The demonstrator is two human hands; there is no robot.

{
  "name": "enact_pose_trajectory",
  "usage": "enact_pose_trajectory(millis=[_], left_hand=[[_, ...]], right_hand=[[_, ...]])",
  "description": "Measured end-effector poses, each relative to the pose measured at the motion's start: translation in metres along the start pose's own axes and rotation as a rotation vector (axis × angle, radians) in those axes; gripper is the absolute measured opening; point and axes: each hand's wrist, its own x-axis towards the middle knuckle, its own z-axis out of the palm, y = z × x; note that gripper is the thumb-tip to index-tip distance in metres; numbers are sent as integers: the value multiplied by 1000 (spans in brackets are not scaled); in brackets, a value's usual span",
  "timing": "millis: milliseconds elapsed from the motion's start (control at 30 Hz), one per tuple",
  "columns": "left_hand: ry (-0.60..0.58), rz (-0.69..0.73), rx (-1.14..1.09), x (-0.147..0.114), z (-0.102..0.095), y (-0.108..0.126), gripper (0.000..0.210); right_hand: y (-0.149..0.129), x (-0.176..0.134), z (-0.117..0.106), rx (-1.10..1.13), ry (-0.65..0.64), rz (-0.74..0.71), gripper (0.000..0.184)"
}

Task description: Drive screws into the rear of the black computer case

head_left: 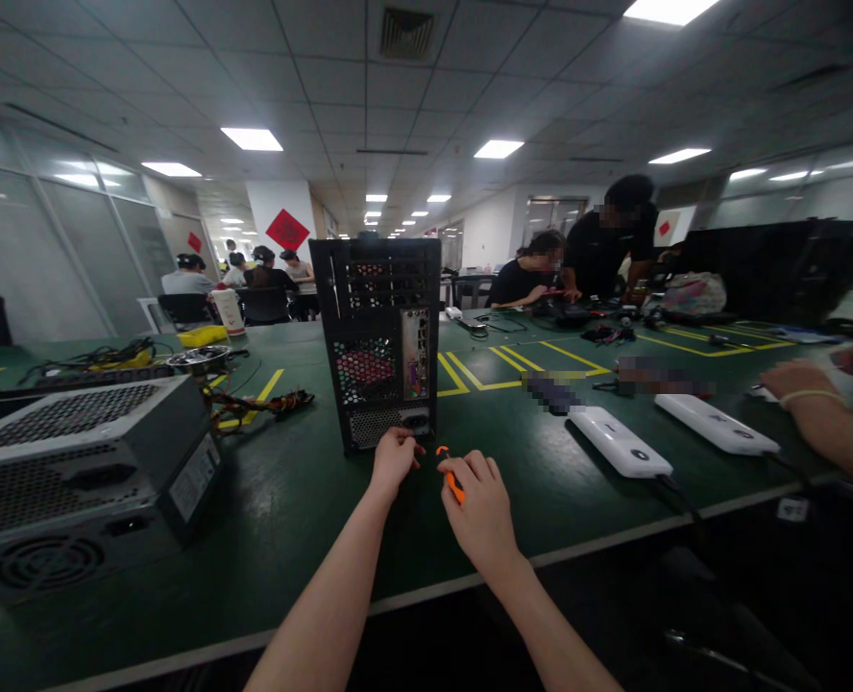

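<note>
A black computer case (384, 332) stands upright on the green table, its rear with the port panel and vent mesh turned toward me. Low at that rear, beside the power supply's socket, is my left hand (396, 459). Its fingers are curled together, and whatever is between them is too small to make out. My right hand (478, 500) is closed around an orange-and-black screwdriver (455, 485), just right of the case's lower corner. The screwdriver's tip cannot be clearly seen.
Grey power supply units (87, 461) sit at the left, with a tangle of cables (268, 408) behind them. White power banks (618, 442) lie to the right. Another person's arm (822, 413) rests at the right edge. Further people sit and stand beyond the table.
</note>
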Motion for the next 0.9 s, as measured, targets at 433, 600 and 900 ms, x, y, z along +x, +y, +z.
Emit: enact_pose_trajectory(millis=[433,600,900], left_hand=[[-23,-29,-100,-2,0,3,24],[-20,-10,-101,-2,1,5,23],[-13,-2,-102,-2,1,3,24]], right_hand=[[-3,-2,-3,165,-3,252,16],[-2,-1,-2,48,1,100,5],[-3,-2,-2,-17,12,-5,13]])
